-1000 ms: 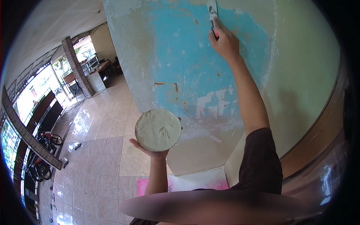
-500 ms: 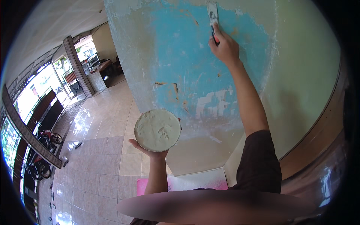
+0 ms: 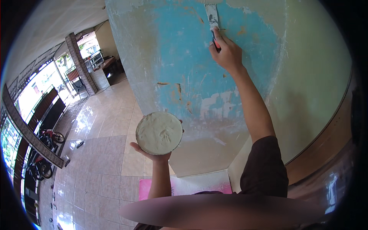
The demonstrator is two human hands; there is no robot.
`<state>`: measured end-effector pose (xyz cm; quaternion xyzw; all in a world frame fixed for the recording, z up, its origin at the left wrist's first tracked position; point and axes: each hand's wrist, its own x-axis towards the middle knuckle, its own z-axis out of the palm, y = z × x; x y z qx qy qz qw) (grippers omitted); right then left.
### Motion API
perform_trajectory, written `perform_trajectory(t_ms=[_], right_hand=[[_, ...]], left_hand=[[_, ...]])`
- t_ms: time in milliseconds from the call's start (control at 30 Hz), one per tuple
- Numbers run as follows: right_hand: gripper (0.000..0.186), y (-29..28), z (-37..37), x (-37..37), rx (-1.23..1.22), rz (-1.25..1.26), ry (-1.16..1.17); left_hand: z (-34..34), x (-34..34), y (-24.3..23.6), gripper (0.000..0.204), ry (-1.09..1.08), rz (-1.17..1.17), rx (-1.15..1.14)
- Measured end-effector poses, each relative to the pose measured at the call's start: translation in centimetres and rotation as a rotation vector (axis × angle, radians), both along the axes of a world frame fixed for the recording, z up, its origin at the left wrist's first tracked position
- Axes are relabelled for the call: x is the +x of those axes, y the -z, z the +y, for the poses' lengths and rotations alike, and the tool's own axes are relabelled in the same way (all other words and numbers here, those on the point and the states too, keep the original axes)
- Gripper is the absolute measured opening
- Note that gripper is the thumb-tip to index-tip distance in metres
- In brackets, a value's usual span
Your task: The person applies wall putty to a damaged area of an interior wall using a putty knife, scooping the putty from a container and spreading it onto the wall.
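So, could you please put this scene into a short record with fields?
Left hand: supports a round tub of pale paste
Right hand: grips a putty knife by its handle
Blade: over the blue patch, near its top; contact unclear
Wall: chipped and scraped
Floor: tiled, shiny
Far left: parked motorbikes

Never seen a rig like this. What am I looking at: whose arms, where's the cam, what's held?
No machine here: these are a person's own bare hands. The view comes from a fisheye camera worn on the head, the left of a pair, looking down, so straight edges bend near the rim.

The left hand supports a round container of pale paste. The right hand grips a scraper, blade up, at the wall; whether the blade touches is hard to tell. The wall shows a chipped blue area with whitish patches. Left of it is a tiled floor.
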<state>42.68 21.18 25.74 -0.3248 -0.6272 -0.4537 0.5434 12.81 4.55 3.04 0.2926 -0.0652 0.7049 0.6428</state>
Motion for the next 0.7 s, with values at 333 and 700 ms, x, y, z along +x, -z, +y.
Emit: perform_trajectory(t_ms=[333,700], right_hand=[[0.056,-3.2,0.4,-2.0,0.035,-0.021,0.037],[0.056,-6.8,0.6,-2.5,0.057,-0.014,0.021]], left_hand=[[-0.8,0.9,-0.6,0.126,-0.028,0.02,-0.029],[-1.0,1.4,-0.9,0.125,-0.036,-0.022,-0.055]])
